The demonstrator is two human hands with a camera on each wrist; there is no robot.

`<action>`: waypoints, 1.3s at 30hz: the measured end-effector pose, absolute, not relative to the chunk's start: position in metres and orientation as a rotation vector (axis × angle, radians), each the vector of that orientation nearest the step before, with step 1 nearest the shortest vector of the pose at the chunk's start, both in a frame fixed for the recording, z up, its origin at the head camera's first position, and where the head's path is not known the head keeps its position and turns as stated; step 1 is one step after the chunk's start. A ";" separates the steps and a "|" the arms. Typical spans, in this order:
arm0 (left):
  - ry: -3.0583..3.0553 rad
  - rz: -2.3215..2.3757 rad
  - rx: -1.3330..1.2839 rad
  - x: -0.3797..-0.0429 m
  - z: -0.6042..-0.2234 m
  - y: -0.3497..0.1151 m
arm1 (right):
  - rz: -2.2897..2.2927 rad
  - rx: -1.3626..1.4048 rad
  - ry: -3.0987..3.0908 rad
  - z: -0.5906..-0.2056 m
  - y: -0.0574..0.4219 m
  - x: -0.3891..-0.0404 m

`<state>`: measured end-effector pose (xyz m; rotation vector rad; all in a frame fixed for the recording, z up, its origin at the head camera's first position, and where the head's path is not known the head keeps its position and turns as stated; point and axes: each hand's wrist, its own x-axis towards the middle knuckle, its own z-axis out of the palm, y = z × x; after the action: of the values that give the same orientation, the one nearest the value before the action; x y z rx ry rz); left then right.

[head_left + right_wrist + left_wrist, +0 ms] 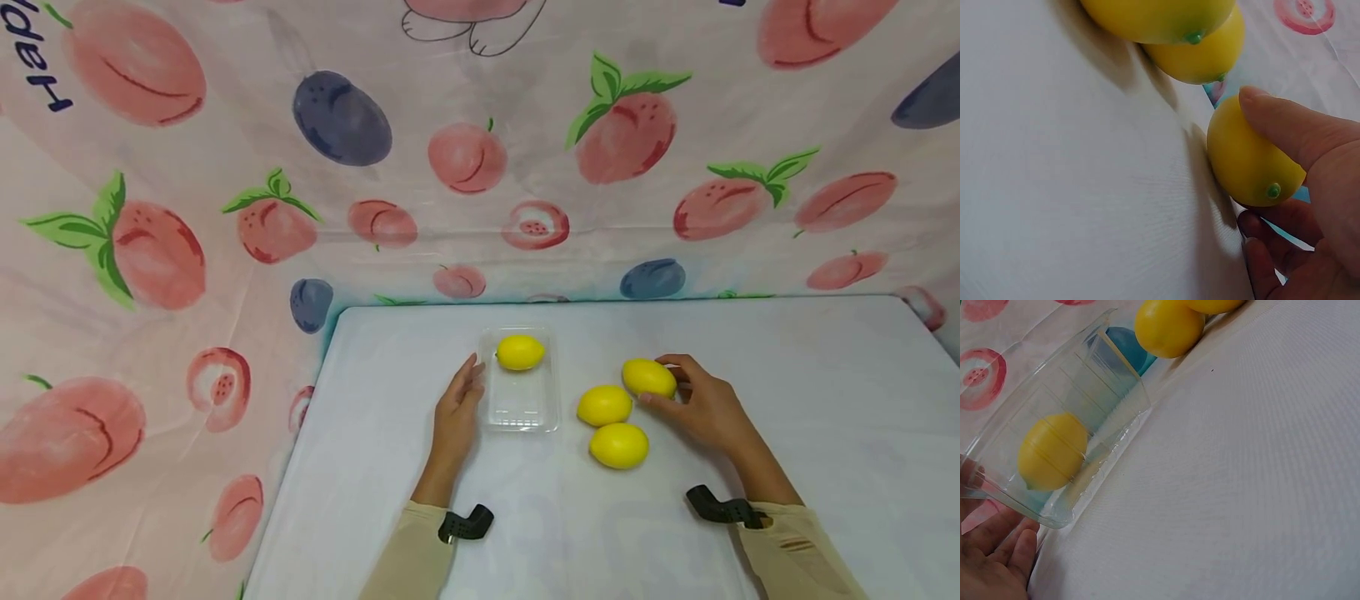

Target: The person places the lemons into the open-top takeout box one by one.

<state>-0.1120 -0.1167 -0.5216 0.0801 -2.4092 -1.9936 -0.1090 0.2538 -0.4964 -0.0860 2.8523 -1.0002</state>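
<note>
A clear plastic container (520,408) stands on the white table with one yellow lemon (521,352) in its far end. My left hand (457,414) rests along the container's left side, fingers nearly straight; in the left wrist view the fingers (1007,540) lie at its wall. To the right, my right hand (708,408) holds a lemon (647,378) between thumb and fingers. The right wrist view shows the thumb (1291,128) on top of that lemon (1241,156), close to the tabletop. Two more lemons, one nearer the container (604,406) and one in front (618,446), lie beside it.
The white tabletop (600,533) runs to a back edge against a fruit-printed cloth (465,217), which also hangs along the left side. Black wrist bands (467,523) sit on both sleeves.
</note>
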 end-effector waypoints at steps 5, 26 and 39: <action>-2.413 -1.988 0.076 -0.112 -0.521 -0.116 | -1.035 -0.082 2.859 -0.495 0.254 -0.108; -2.432 -1.981 0.090 -0.111 -0.523 -0.116 | -1.150 0.003 2.822 -0.501 0.257 -0.106; -2.425 -1.968 0.078 -0.112 -0.522 -0.116 | -1.190 0.024 2.799 -0.501 0.256 -0.106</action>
<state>-0.1123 -0.1159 -0.5224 0.0785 -2.4250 -1.9677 -0.1058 0.2564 -0.5005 0.0238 2.7987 -1.1905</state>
